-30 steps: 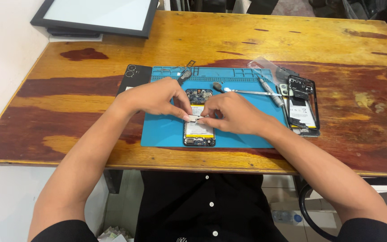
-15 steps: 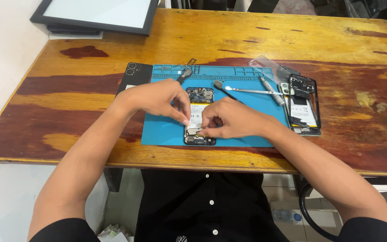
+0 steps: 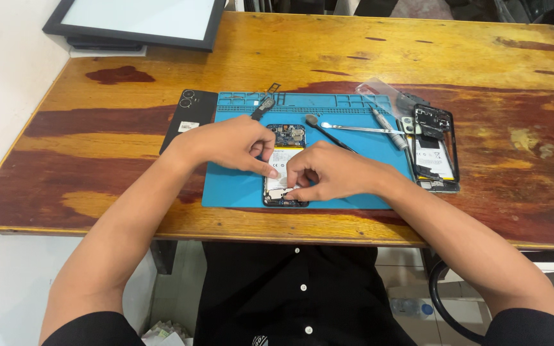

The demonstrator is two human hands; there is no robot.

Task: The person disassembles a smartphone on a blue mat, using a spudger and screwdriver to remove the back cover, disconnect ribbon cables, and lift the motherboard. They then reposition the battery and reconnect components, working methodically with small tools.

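Opened phone [image 3: 285, 148] lying on blue mat [image 3: 238, 186] near the surface's front edge, left hand [image 3: 232, 144] curled with fingertip pressing its left side, right hand [image 3: 328, 172] pinching a small part at its lower end, second opened phone [image 3: 436, 148] off the mat's right edge, black back cover [image 3: 189, 116] at its left edge.
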